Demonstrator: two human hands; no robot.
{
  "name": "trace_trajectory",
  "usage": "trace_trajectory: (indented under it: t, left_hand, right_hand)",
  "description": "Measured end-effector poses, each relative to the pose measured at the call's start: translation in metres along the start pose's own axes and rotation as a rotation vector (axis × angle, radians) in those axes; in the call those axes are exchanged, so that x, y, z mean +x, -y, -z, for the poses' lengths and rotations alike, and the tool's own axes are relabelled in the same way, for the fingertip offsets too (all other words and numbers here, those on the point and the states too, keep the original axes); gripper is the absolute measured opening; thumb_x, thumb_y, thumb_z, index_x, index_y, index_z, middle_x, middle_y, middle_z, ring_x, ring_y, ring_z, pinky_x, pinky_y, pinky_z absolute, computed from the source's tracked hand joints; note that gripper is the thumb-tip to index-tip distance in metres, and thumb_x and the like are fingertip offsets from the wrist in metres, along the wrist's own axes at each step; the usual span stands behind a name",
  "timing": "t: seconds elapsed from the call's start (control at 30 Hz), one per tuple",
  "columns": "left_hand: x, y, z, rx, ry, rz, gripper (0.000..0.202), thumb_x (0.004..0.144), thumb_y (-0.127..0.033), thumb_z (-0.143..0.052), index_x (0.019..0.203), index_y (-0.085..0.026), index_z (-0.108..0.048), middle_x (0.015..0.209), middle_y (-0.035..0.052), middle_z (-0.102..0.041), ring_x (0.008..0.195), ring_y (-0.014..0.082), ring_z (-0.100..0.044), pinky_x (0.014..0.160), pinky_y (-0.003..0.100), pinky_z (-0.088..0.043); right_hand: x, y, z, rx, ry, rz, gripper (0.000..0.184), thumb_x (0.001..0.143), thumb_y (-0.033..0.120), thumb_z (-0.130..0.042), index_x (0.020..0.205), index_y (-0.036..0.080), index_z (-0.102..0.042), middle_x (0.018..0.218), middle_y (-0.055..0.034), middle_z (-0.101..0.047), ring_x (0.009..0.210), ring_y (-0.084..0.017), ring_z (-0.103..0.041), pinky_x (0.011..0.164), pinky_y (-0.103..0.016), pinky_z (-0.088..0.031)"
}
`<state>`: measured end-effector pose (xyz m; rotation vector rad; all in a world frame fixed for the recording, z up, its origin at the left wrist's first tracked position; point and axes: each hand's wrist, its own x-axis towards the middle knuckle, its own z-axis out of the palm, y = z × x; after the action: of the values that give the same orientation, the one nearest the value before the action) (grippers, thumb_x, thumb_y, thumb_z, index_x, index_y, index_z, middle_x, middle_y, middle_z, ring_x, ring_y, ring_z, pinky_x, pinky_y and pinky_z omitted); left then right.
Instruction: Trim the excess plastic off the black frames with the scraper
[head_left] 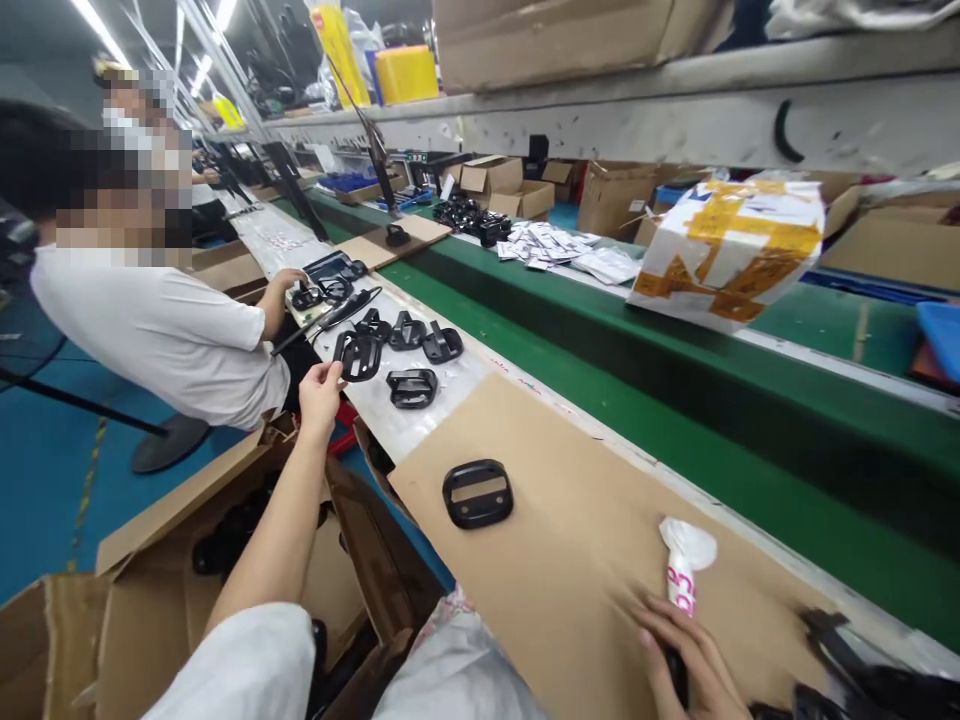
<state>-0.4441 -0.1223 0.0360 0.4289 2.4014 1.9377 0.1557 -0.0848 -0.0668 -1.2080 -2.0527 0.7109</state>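
My left hand (pixel 321 398) reaches forward-left and pinches the edge of a black plastic frame (pixel 358 357) between thumb and fingers. Several similar black parts lie around it, among them one with a raised bracket (pixel 412 388). Another black frame (pixel 478 493) lies flat on the cardboard sheet (pixel 555 560) in front of me. At the lower right, my right hand (pixel 694 665), slightly blurred, curls around a stick-like tool (pixel 681 580) with a white wrap, pink lettering, a white padded end and a dark lower part. The fingers partly hide that dark part.
A co-worker (pixel 150 330) in a white shirt sits at left, one hand near more black parts. A green conveyor belt (pixel 600 390) runs behind the bench, with a taped white box (pixel 731 250) beyond. Open cartons (pixel 202 560) stand below my left arm. Blurred black parts (pixel 885 680) lie at right.
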Motion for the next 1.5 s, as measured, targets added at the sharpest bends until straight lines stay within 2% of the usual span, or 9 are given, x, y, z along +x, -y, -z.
trace_trajectory:
  t: [0.17,0.37,0.43,0.6,0.67,0.83,1.13,1.37,1.5]
  left_hand:
    - [0.014,0.023,-0.025,0.122,0.119,0.019,0.023,0.088,-0.023,-0.068,0.108,-0.012,-0.070,0.112,0.0111,-0.076,0.119,0.0264,-0.070,0.112,0.041,-0.053]
    - [-0.021,-0.008,-0.032,0.360,0.057,-0.271,0.042,0.093,-0.030,-0.060,0.130,-0.012,-0.067,0.149,0.0125,-0.066,0.141,0.0248,-0.059,0.125,0.040,-0.040]
    - [-0.048,-0.028,-0.028,0.394,0.195,-0.321,0.035,0.096,-0.041,-0.055,0.116,-0.018,-0.073,0.137,0.0067,-0.074,0.131,0.0234,-0.065,0.118,0.038,-0.047]
    - [-0.129,-0.054,-0.024,0.543,1.065,-0.284,0.063,0.082,-0.066,-0.072,0.136,-0.036,-0.068,0.143,-0.0013,-0.072,0.130,0.0294,-0.068,0.095,0.030,-0.057]
    - [-0.152,-0.050,-0.028,0.605,1.183,-0.347,0.072,0.074,-0.071,-0.077,0.138,-0.039,-0.068,0.144,-0.0013,-0.072,0.130,0.0330,-0.068,0.093,0.032,-0.057]
    - [-0.169,-0.034,-0.049,0.617,1.180,-0.395,0.038,0.086,-0.070,-0.063,0.103,-0.039,-0.077,0.106,-0.0056,-0.082,0.098,0.0299,-0.074,0.092,0.037,-0.056]
    - [-0.244,-0.073,-0.111,-0.441,1.101,0.496,0.029,0.088,-0.042,-0.076,0.106,-0.020,-0.078,0.115,0.0096,-0.081,0.124,0.0396,-0.070,0.107,0.060,-0.058]
    - [-0.299,-0.081,-0.146,-0.552,1.308,0.844,0.037,0.092,-0.051,-0.066,0.098,-0.016,-0.077,0.124,0.0176,-0.077,0.127,0.0419,-0.070,0.099,0.059,-0.062]
    - [-0.312,-0.086,-0.163,-0.626,1.304,0.923,0.039,0.095,-0.051,-0.060,0.099,-0.016,-0.077,0.125,0.0179,-0.076,0.123,0.0368,-0.072,0.095,0.050,-0.064]
  right_hand:
    - [0.000,0.015,0.000,0.058,-0.015,-0.101,0.030,0.100,0.049,-0.063,0.104,0.026,-0.083,0.122,-0.0104,-0.079,0.113,-0.033,-0.078,0.103,-0.049,-0.063]
    - [-0.003,0.041,0.004,0.199,-0.037,-0.215,0.027,0.103,0.045,-0.063,0.104,0.025,-0.080,0.125,-0.0118,-0.076,0.118,-0.031,-0.074,0.106,-0.048,-0.058]
    - [-0.003,0.050,0.012,0.272,-0.029,-0.248,0.024,0.105,0.043,-0.063,0.104,0.026,-0.080,0.124,-0.0108,-0.076,0.118,-0.028,-0.073,0.106,-0.045,-0.057]
    - [-0.001,0.068,0.053,0.310,-0.026,-0.288,0.020,0.107,0.038,-0.062,0.108,0.027,-0.079,0.107,-0.0064,-0.079,0.102,-0.024,-0.074,0.095,-0.038,-0.058]
    - [0.000,0.072,0.072,0.265,-0.054,-0.273,0.017,0.106,0.035,-0.063,0.108,0.027,-0.078,0.105,-0.0048,-0.079,0.098,-0.022,-0.074,0.089,-0.036,-0.057]
    - [0.000,0.065,0.108,-0.096,-0.151,-0.221,0.014,0.105,0.028,-0.063,0.104,0.024,-0.076,0.100,-0.0055,-0.075,0.090,-0.024,-0.067,0.083,-0.038,-0.053]
    - [-0.040,0.054,0.124,-0.500,-0.078,-0.154,0.011,0.100,0.027,-0.069,0.094,0.020,-0.074,0.091,-0.0073,-0.063,0.089,-0.028,-0.058,0.082,-0.042,-0.048]
    - [-0.077,0.047,0.112,-0.708,0.066,-0.173,0.014,0.090,0.019,-0.078,0.103,0.020,-0.075,0.099,-0.0107,-0.061,0.091,-0.031,-0.058,0.076,-0.043,-0.050]
    - [-0.071,0.040,0.106,-0.480,-0.004,-0.141,0.011,0.099,0.016,-0.066,0.105,0.022,-0.073,0.112,-0.0125,-0.064,0.098,-0.029,-0.060,0.083,-0.043,-0.055]
